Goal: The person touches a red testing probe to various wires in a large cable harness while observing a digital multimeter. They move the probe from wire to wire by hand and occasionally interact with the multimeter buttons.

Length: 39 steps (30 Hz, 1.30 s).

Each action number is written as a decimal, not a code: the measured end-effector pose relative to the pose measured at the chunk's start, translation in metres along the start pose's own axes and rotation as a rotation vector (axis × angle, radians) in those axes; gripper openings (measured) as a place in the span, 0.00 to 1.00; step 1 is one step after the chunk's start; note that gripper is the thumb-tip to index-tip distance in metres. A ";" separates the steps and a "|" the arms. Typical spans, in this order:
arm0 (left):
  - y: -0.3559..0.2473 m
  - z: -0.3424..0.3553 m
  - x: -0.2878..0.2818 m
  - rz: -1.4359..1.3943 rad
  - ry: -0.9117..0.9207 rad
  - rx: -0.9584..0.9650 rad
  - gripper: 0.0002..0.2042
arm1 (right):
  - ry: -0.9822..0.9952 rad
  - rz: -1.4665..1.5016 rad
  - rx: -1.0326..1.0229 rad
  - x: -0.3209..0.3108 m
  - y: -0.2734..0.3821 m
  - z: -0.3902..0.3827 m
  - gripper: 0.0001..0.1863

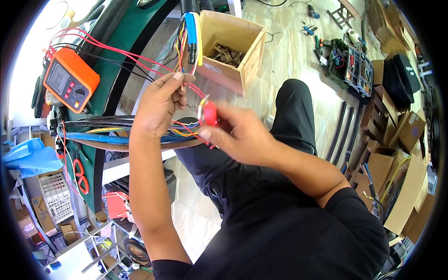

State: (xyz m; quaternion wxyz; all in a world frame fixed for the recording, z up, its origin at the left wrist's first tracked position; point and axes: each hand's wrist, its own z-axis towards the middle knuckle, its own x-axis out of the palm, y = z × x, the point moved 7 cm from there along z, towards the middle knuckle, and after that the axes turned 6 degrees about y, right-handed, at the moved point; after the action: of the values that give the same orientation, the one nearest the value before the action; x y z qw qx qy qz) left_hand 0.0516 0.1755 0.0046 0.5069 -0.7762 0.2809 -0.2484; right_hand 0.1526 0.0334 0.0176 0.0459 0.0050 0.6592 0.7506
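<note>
My left hand is closed in a pinch at the thin wires that hang from a thick black cable. A blue insulated wire and a yellow one hang just beyond its fingertips. Between the thumb and fingers of my right hand is a red clip, smeared by motion. Red test leads arc over from an orange multimeter on the left. Below my left wrist, a bundle of coloured wires stretches from the table towards my lap.
A wooden box with scraps inside stands on the floor ahead. Red-handled scissors lie on the green table. To the right are an open toolbox, black cable lengths and cardboard boxes.
</note>
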 end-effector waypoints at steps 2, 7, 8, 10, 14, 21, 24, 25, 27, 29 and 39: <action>0.002 0.000 0.006 -0.064 0.014 0.003 0.14 | -0.065 0.104 -0.040 -0.011 -0.005 0.006 0.19; 0.002 0.001 0.025 -0.143 0.023 0.012 0.13 | -0.074 0.080 -0.046 -0.025 -0.009 0.017 0.19; 0.001 0.001 0.028 -0.157 0.020 0.011 0.13 | -0.090 0.064 -0.051 -0.028 -0.008 0.019 0.18; 0.003 0.000 0.032 -0.132 0.006 -0.011 0.13 | -0.107 -0.083 0.080 -0.032 -0.005 0.023 0.19; 0.010 0.003 0.036 -0.104 -0.046 -0.009 0.13 | -0.248 -0.307 0.110 -0.035 -0.009 0.023 0.20; 0.010 -0.004 0.039 -0.090 -0.165 0.018 0.13 | -0.245 -0.429 0.011 -0.017 -0.011 0.012 0.21; 0.011 -0.007 0.026 0.013 -0.138 -0.002 0.11 | -0.099 -0.459 -0.132 0.007 -0.026 -0.011 0.21; 0.007 -0.007 0.021 0.031 -0.134 0.010 0.11 | -0.043 -0.438 -0.144 0.012 -0.027 -0.020 0.21; 0.004 -0.005 0.011 0.045 -0.121 0.044 0.12 | 0.038 -0.399 -0.019 0.016 -0.050 -0.035 0.21; 0.001 -0.004 0.005 0.033 -0.130 0.070 0.13 | 0.080 -0.358 0.097 0.013 -0.083 -0.051 0.21; -0.005 0.002 0.006 0.023 -0.148 0.091 0.16 | -0.313 -0.029 0.571 -0.080 -0.230 -0.056 0.14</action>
State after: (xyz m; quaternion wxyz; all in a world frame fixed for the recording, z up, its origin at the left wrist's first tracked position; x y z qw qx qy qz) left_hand 0.0575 0.1743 0.0089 0.5637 -0.7654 0.2400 -0.1970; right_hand 0.2427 0.0009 -0.2129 0.1541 0.1237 0.8280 0.5247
